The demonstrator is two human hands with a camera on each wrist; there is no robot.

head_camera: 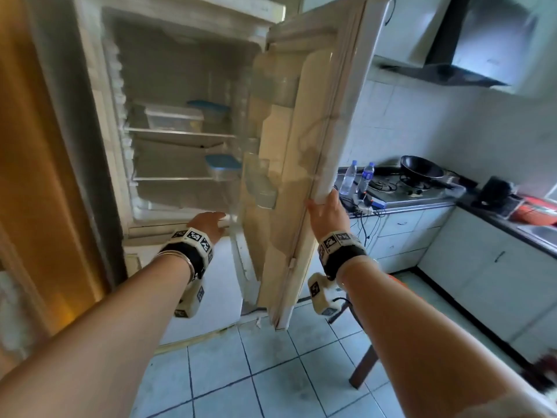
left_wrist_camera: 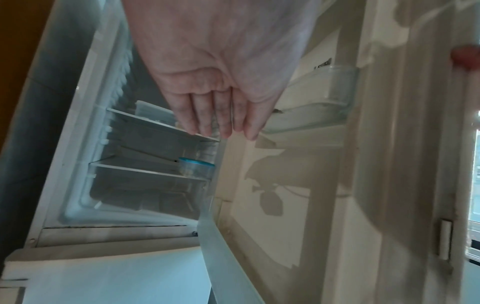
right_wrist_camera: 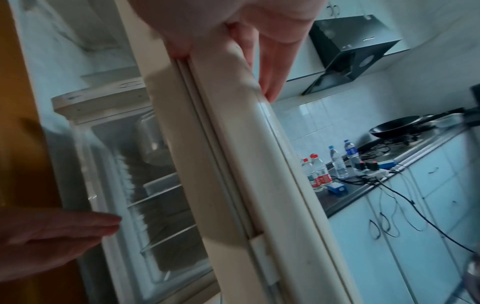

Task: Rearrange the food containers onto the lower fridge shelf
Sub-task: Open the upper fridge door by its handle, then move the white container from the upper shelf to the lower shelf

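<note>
The fridge stands open. A clear lidded container sits on the upper shelf, with a blue-lidded container behind it. Another blue-lidded container stands at the right end of the lower shelf. My left hand reaches toward the fridge's bottom opening with straight fingers and holds nothing. My right hand grips the outer edge of the fridge door, thumb on the inner side and fingers on the outer face.
A clear door bin hangs inside the door. To the right, a counter carries water bottles, cables and a black pan on the stove. A wooden furniture leg stands on the tiled floor. A wooden door is at the left.
</note>
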